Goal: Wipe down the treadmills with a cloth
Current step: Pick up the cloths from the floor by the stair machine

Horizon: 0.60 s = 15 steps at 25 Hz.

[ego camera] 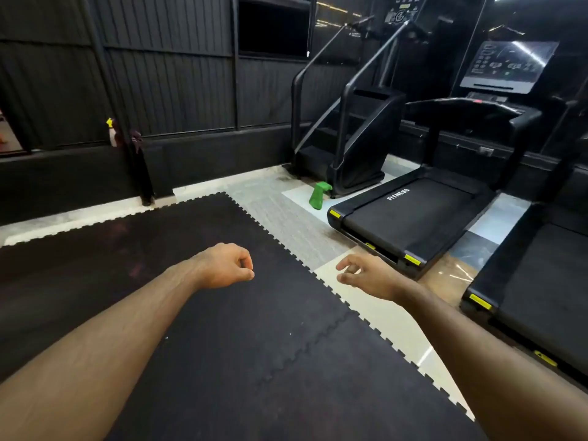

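Treadmill (410,218) black, FITNESS on belt, yellow tags.

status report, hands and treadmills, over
Left hand fisted, right hand relaxed, both empty. Treadmill marked FITNESS and second treadmill ahead right, neither touched. Green object on floor beside the FITNESS one.

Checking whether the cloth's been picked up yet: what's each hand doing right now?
Left hand: closed in a fist, holding nothing.
Right hand: open, fingers loosely curled, empty.
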Each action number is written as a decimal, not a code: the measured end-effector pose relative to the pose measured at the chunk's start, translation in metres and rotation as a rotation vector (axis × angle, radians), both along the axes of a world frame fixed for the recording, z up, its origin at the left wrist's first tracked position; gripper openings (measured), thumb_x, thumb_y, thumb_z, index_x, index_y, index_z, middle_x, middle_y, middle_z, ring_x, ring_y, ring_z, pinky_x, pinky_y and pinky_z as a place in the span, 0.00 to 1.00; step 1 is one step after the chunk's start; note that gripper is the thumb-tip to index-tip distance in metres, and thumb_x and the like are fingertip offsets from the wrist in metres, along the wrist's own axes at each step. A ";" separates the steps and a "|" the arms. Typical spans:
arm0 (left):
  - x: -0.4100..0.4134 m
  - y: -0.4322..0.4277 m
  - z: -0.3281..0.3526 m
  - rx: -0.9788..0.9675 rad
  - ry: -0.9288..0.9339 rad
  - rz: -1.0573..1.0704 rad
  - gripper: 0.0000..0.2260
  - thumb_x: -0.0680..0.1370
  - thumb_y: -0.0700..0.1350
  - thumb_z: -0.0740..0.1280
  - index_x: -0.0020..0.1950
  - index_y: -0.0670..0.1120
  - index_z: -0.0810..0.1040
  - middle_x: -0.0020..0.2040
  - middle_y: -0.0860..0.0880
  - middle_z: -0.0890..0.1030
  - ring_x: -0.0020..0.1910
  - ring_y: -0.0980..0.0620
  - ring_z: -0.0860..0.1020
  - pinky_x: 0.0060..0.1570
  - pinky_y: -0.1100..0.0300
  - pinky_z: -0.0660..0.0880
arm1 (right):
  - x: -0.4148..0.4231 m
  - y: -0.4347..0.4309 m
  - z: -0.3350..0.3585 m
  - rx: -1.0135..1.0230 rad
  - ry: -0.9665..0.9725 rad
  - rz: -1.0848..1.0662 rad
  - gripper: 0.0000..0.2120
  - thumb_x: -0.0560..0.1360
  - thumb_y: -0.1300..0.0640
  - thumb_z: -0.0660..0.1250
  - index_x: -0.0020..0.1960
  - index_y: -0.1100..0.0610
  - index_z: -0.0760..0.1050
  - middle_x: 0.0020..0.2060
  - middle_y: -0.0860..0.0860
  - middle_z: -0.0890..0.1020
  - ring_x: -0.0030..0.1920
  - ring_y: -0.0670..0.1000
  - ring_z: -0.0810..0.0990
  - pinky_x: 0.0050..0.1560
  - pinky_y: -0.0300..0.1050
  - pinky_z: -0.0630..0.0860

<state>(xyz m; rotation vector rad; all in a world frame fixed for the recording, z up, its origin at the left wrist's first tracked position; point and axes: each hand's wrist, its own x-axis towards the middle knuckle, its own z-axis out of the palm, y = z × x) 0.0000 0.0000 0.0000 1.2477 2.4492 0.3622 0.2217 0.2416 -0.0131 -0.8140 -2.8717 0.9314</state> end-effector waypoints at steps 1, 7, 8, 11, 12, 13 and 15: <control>-0.020 0.017 -0.008 0.010 -0.024 0.006 0.04 0.74 0.54 0.68 0.45 0.56 0.80 0.43 0.57 0.81 0.42 0.57 0.80 0.49 0.53 0.79 | -0.022 0.018 -0.009 -0.014 -0.003 0.007 0.11 0.78 0.51 0.70 0.60 0.52 0.79 0.49 0.48 0.83 0.50 0.51 0.83 0.55 0.47 0.79; -0.175 0.141 -0.020 0.014 -0.083 0.026 0.04 0.73 0.55 0.67 0.45 0.58 0.79 0.45 0.57 0.81 0.44 0.57 0.80 0.50 0.51 0.79 | -0.178 0.130 -0.022 -0.052 -0.024 -0.040 0.12 0.78 0.51 0.69 0.60 0.53 0.79 0.49 0.48 0.83 0.52 0.51 0.82 0.57 0.50 0.78; -0.201 0.162 -0.014 0.022 -0.084 0.024 0.04 0.73 0.55 0.67 0.45 0.58 0.79 0.45 0.57 0.81 0.44 0.57 0.80 0.50 0.51 0.79 | -0.206 0.150 -0.018 -0.047 -0.019 -0.043 0.12 0.78 0.51 0.69 0.60 0.53 0.79 0.49 0.48 0.83 0.52 0.51 0.82 0.57 0.51 0.78; -0.276 0.230 -0.010 0.019 -0.099 0.019 0.04 0.73 0.55 0.67 0.44 0.58 0.80 0.44 0.57 0.81 0.42 0.57 0.81 0.50 0.52 0.80 | -0.281 0.215 -0.016 -0.064 -0.012 -0.056 0.12 0.78 0.50 0.69 0.60 0.52 0.80 0.51 0.49 0.83 0.52 0.51 0.81 0.58 0.52 0.78; -0.299 0.253 -0.013 0.000 -0.105 0.007 0.04 0.73 0.55 0.67 0.44 0.58 0.80 0.43 0.56 0.81 0.42 0.57 0.81 0.49 0.52 0.80 | -0.304 0.237 -0.019 -0.075 -0.017 -0.058 0.12 0.78 0.50 0.69 0.60 0.52 0.80 0.51 0.49 0.83 0.52 0.51 0.81 0.58 0.51 0.78; -0.324 0.278 -0.019 -0.009 -0.106 0.003 0.04 0.73 0.55 0.67 0.44 0.57 0.80 0.43 0.56 0.81 0.41 0.56 0.82 0.49 0.52 0.80 | -0.326 0.262 -0.026 -0.085 -0.022 -0.066 0.13 0.78 0.50 0.69 0.61 0.52 0.79 0.52 0.50 0.83 0.52 0.51 0.81 0.58 0.51 0.78; -0.372 0.328 -0.031 -0.021 -0.099 0.000 0.04 0.73 0.54 0.67 0.44 0.57 0.80 0.43 0.56 0.82 0.42 0.57 0.81 0.50 0.52 0.80 | -0.371 0.315 -0.039 -0.102 -0.022 -0.086 0.14 0.78 0.50 0.69 0.62 0.53 0.79 0.53 0.50 0.83 0.53 0.50 0.82 0.59 0.50 0.78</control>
